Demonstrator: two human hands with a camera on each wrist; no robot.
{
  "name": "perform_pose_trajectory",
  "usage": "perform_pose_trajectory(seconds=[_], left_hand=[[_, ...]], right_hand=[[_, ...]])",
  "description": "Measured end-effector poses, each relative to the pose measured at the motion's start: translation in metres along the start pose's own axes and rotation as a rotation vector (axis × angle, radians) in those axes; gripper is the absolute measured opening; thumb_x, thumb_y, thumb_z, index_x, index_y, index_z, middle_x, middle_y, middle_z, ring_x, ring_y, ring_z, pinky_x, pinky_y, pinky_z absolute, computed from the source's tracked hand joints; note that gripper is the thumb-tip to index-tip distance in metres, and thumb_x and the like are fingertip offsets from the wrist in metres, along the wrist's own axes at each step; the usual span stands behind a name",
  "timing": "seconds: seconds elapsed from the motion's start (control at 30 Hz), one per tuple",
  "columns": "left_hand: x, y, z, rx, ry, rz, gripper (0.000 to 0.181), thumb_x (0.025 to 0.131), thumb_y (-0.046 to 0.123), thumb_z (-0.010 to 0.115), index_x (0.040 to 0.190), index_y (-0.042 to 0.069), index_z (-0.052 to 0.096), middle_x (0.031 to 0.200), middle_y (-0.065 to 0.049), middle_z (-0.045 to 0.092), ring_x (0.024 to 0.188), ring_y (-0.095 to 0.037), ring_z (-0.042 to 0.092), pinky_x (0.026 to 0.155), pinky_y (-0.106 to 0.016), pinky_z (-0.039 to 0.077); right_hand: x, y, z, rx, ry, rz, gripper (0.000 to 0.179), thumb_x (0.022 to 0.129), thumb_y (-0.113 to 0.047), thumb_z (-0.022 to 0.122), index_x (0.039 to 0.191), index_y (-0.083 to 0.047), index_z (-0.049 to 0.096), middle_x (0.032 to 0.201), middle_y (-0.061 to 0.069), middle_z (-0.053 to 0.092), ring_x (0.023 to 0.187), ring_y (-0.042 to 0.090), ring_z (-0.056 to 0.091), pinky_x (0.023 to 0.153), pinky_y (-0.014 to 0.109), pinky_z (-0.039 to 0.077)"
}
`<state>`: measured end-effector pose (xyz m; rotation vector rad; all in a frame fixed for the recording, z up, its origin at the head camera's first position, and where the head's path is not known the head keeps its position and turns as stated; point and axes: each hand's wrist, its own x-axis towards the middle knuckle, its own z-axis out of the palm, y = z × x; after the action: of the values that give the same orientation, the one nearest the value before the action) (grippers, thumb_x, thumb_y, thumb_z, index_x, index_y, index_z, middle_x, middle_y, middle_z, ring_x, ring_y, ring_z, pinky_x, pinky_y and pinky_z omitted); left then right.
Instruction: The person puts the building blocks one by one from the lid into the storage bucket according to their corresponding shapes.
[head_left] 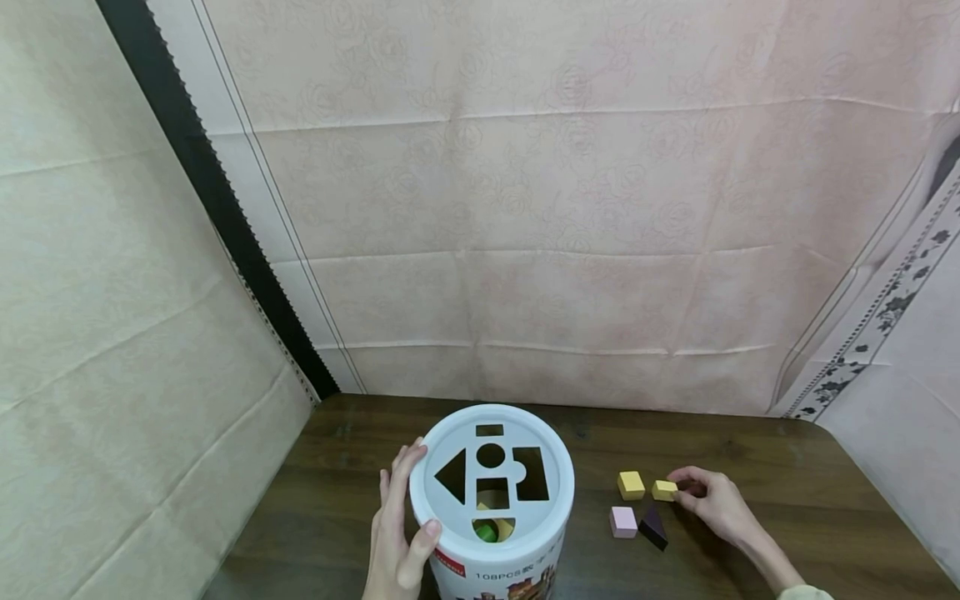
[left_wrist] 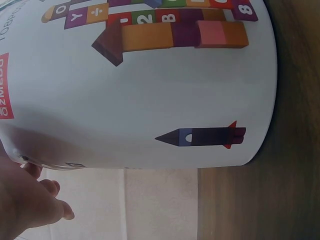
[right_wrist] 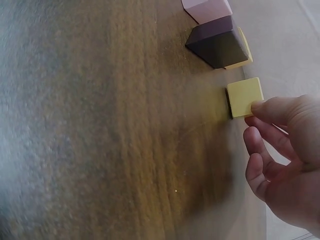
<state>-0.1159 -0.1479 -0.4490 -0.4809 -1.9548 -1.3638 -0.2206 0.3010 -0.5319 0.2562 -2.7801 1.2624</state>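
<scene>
yellow block [head_left: 663,490], pink block [head_left: 622,522], white tub [head_left: 517,556]

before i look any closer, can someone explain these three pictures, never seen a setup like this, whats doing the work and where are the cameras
There is no machine here, just a person's two bare hands. The widest picture comes from a camera worn on the head, looking forward and down. The other two come from cameras on the left and right wrists.

On the wooden table stands a white tub whose lid has shaped holes; a green piece shows inside. The left hand touches the lid's edge. The right hand pinches a small yellow block. Nearby lie another yellow block, a pink block and a dark, angled block.
</scene>
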Motion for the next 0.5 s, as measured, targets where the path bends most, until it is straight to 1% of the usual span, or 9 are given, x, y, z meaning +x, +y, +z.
perform_pose_trajectory(seconds=[0.1, 0.3, 0.5], left_hand=[[0.000, 0.000, 0.000, -0.002, 0.001, 0.010, 0.065, 0.084, 0.028, 0.057, 0.146, 0.009, 0.050, 0.148, -0.009, 0.050, 0.141, -0.037, 0.035, 0.096, -0.084, 0.005], [0.000, 0.000, 0.000, -0.005, -0.001, -0.011, 0.066, 0.083, 0.027, 0.057, 0.147, 0.011, 0.050, 0.148, -0.008, 0.050, 0.139, -0.044, 0.034, 0.097, -0.083, 0.004], [0.000, 0.001, 0.000, -0.007, -0.002, -0.016, 0.066, 0.083, 0.027, 0.057, 0.147, 0.011, 0.050, 0.148, -0.008, 0.050, 0.137, -0.050, 0.034, 0.097, -0.083, 0.004]], right_hand=[[-0.001, -0.001, -0.001, -0.003, 0.016, -0.004, 0.020, 0.083, 0.004, 0.075, 0.102, -0.001, 0.071, 0.086, 0.005, 0.070, 0.071, 0.008, 0.062, 0.060, 0.026, 0.049], [-0.001, -0.006, -0.002, 0.007, 0.048, -0.021, 0.020, 0.082, 0.004, 0.075, 0.100, -0.002, 0.071, 0.081, 0.003, 0.070, 0.070, 0.007, 0.062, 0.060, 0.025, 0.048], [0.000, -0.011, -0.003, 0.001, 0.051, -0.020, 0.019, 0.082, 0.003, 0.076, 0.099, -0.003, 0.071, 0.084, 0.003, 0.070, 0.072, 0.007, 0.062, 0.061, 0.025, 0.048]])
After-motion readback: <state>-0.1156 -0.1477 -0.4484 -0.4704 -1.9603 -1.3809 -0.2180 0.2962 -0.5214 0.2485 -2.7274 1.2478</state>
